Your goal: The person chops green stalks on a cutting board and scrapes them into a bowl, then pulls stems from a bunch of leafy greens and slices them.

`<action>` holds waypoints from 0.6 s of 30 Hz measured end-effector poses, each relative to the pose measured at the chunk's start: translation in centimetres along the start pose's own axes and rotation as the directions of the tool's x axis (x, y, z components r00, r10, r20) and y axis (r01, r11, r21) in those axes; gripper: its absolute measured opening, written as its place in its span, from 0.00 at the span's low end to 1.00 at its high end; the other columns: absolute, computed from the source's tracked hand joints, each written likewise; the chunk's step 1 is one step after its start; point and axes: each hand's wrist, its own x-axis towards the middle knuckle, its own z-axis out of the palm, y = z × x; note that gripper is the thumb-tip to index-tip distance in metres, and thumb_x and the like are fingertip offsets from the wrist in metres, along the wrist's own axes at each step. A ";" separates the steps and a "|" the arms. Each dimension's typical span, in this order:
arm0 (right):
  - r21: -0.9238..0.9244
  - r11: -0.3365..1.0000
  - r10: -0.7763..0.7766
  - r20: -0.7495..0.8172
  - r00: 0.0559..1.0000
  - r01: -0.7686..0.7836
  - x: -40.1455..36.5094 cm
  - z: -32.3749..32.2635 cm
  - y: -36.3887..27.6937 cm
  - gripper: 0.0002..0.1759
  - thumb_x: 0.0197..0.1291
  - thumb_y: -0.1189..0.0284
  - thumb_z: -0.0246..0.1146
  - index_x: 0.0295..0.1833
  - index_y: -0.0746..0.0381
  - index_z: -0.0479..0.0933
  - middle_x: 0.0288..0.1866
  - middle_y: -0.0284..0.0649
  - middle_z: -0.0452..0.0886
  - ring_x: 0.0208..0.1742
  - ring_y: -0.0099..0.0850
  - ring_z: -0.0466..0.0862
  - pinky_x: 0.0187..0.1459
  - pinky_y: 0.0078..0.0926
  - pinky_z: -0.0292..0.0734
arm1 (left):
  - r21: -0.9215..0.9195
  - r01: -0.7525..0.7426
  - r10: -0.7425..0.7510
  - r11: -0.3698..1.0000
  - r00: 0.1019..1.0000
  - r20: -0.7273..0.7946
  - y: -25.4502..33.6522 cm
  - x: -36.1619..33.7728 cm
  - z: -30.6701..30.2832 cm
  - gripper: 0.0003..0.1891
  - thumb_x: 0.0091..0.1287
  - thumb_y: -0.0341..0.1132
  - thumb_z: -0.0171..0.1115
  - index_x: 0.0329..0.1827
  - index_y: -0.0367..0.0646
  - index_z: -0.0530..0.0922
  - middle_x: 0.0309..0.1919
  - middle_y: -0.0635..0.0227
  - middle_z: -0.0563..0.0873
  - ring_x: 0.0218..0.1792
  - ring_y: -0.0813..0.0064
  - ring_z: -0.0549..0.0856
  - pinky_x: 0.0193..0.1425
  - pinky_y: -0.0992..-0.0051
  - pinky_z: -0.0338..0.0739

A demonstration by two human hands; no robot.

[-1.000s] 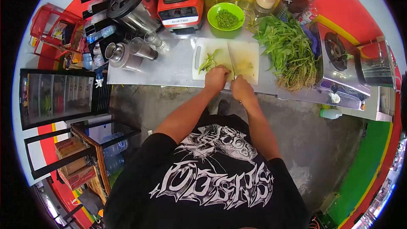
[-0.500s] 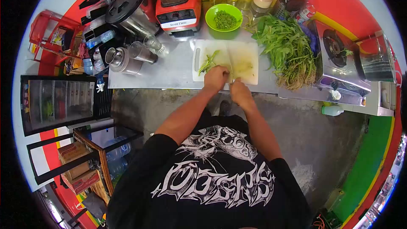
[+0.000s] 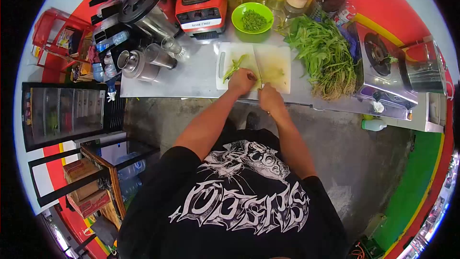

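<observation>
A white cutting board (image 3: 280, 52) lies on the steel counter (image 3: 191, 76). My left hand (image 3: 241, 80) presses down a bunch of green stems (image 3: 235, 66) on the board. My right hand (image 3: 271, 100) grips a knife (image 3: 258, 65) whose blade points away across the board, just right of my left hand. Pale chopped bits (image 3: 274, 73) lie to the right of the blade.
A green bowl (image 3: 252, 18) of chopped greens stands behind the board, next to a red blender (image 3: 200, 9). A big pile of leafy greens (image 3: 326, 55) lies at the right, beside a gas stove (image 3: 383, 64). Metal cups and jars (image 3: 143, 60) crowd the left.
Both hands have stayed on the board with small chopping shifts; the whole view moved slightly as my head shifted.
</observation>
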 end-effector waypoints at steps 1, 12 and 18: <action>0.014 0.999 -0.040 -0.032 0.999 0.040 0.1 0.1 -0.1 0.24 0.73 0.60 0.56 0.53 0.74 0.72 0.46 0.69 0.84 0.51 0.64 0.84 0.54 0.57 0.78 | -0.051 -0.011 0.012 0.999 1.000 0.017 -0.3 0.1 0.0 0.08 0.56 0.28 0.72 0.39 0.44 0.90 0.32 0.62 0.92 0.35 0.69 0.91 0.44 0.70 0.84; -0.010 1.000 -0.007 0.061 0.998 0.008 -0.9 -0.9 -1.1 0.23 0.74 0.60 0.55 0.57 0.72 0.73 0.52 0.65 0.84 0.55 0.61 0.84 0.58 0.55 0.78 | 0.014 -0.026 0.026 1.000 1.000 -0.003 0.0 0.0 -0.3 0.08 0.58 0.29 0.68 0.39 0.43 0.90 0.33 0.59 0.92 0.34 0.66 0.91 0.44 0.69 0.84; 0.076 0.995 -0.054 -0.070 0.996 0.059 -0.1 1.0 0.4 0.23 0.73 0.61 0.57 0.52 0.75 0.72 0.44 0.70 0.83 0.48 0.67 0.84 0.53 0.58 0.78 | -0.005 -0.002 0.002 1.000 1.000 0.011 0.0 0.1 0.0 0.08 0.58 0.28 0.67 0.38 0.43 0.90 0.31 0.59 0.91 0.34 0.66 0.91 0.42 0.68 0.84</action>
